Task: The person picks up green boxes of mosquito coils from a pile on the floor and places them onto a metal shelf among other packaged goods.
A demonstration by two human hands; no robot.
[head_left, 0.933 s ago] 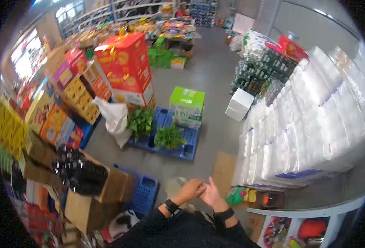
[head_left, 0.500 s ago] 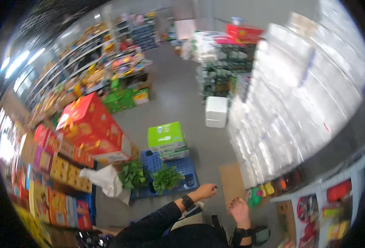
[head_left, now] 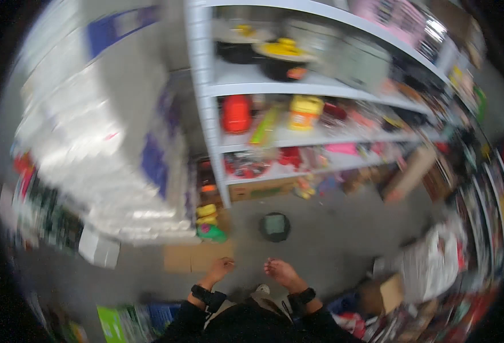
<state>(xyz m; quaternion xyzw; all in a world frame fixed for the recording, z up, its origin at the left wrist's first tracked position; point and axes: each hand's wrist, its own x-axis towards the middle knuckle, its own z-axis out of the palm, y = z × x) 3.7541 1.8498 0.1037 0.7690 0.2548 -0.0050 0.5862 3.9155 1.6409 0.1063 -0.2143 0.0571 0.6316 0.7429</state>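
Observation:
My left hand [head_left: 220,268] is held low in front of me, over the near edge of a flat cardboard sheet [head_left: 177,257] on the floor. Its fingers are loosely curled, and no object shows in them. My right hand [head_left: 284,272] hangs in the air to its right, fingers bent but apart, touching nothing. Both wrists wear a black band. Ahead of the hands, a dark round object with a grey-green top [head_left: 274,227] rests on the grey floor. Motion blurs the picture.
A white shelf unit [head_left: 252,88] holds pots, a red container [head_left: 236,114] and a yellow tub [head_left: 305,112]. To the left rises a tall stack of white wrapped packs [head_left: 75,131]. A white box [head_left: 99,247] stands left; bags and an open carton [head_left: 390,292] lie right.
My view has swung to the right, so the shelf unit is now ahead and the white stack is on the left. My left hand has drawn back from its outstretched position; both hands are level.

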